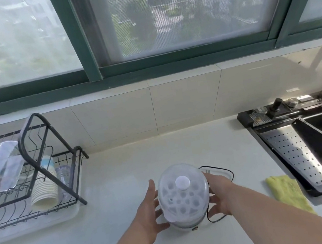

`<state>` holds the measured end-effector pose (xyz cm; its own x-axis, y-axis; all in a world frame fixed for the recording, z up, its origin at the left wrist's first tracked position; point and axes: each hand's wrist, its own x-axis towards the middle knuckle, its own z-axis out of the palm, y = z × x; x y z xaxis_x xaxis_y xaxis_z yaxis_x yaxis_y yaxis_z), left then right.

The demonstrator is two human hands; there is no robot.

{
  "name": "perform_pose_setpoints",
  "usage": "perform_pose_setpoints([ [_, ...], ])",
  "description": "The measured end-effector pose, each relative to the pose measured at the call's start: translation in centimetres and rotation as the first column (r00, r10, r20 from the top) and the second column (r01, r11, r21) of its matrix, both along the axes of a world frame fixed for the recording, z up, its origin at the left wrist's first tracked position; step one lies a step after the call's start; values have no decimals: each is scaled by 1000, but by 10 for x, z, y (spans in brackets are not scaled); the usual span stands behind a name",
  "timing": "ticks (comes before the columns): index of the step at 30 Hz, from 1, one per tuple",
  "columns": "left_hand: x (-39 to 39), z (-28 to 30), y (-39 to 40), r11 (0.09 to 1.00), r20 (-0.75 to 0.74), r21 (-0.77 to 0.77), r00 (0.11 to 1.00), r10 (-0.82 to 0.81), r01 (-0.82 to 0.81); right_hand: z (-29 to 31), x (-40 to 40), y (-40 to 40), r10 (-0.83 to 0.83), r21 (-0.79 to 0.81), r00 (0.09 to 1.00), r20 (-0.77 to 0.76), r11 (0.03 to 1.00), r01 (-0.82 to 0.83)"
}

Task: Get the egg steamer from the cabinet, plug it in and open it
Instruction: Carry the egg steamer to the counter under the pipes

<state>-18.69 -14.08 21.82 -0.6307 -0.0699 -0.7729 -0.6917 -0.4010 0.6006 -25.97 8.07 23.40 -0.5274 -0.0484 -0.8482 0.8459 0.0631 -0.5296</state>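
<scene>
The egg steamer (184,196) stands upright on the white countertop (114,193), with a clear domed lid, a white knob on top and a white egg tray inside. The lid is on. My left hand (152,212) presses flat against its left side, fingers straight and thumb at the base. Against its right side lies my right hand (219,195), fingers curving round behind. The steamer's black cord (223,170) loops on the counter behind my right hand and lies loose, with no socket in sight.
A black dish rack (37,176) with a glass jug, stacked bowls and a cup stands at the left. At the right is a dark sink (308,139), with a yellow cloth (286,190) by its near corner. A tiled wall and window run behind.
</scene>
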Motion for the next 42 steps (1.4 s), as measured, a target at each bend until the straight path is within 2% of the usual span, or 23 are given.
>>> perform_pose_setpoints([
  [7, -12, 17, 0, 994, -19, -72, 996, -83, 81, 20, -2, -6, 30, 58, 999, -40, 998, -28],
  [13, -35, 46, 2, 986, -65, -101, 989, -136, 129, 62, -8, -8, 54, 101, 992, -114, 994, -42],
  [23, -100, 109, 46, 945, -194, -171, 930, -311, 280, 138, -30, 35, -64, 157, 961, -270, 982, 109],
  [29, -127, 150, 119, 880, -236, -205, 851, -469, 428, 178, -18, 111, -234, 147, 906, -352, 943, 300],
  [34, -122, 177, 200, 801, -253, -221, 760, -598, 557, 206, 11, 183, -386, 161, 863, -325, 877, 453],
  [37, -114, 187, 245, 758, -260, -228, 711, -653, 611, 215, 25, 228, -380, 186, 857, -349, 868, 461],
  [42, -96, 200, 326, 704, -281, -248, 646, -710, 665, 225, 70, 298, -463, 209, 800, -381, 800, 563],
])
